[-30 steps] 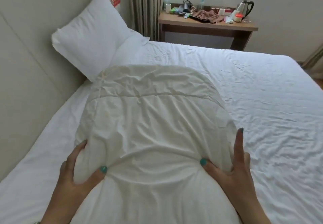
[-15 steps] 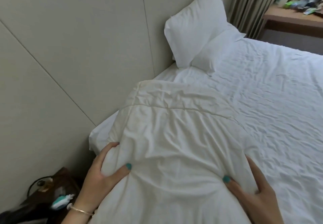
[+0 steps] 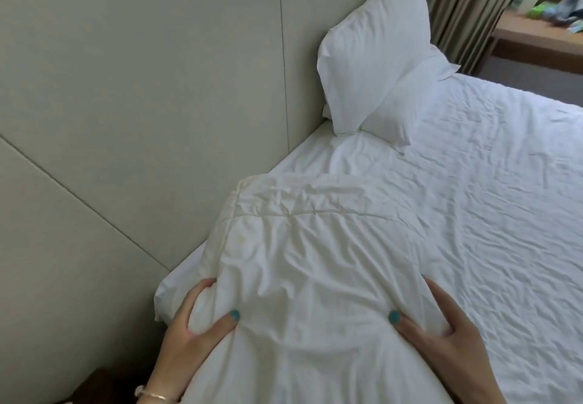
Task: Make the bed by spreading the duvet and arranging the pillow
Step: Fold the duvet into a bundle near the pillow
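Left hand, right hand: teal-painted thumbnails. Thin metal bracelet on left wrist. No sleeves visible.

padded wall panels left | striped curtain upper right | wooden table with blurred clutter | dark nightstand bottom left

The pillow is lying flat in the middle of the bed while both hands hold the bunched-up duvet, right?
Not quite. The pillow is not lying flat in the middle: the head view shows it propped up against the padded wall at the far corner of the bed. The rest is right: the left hand and the right hand both grip the bunched-up duvet.
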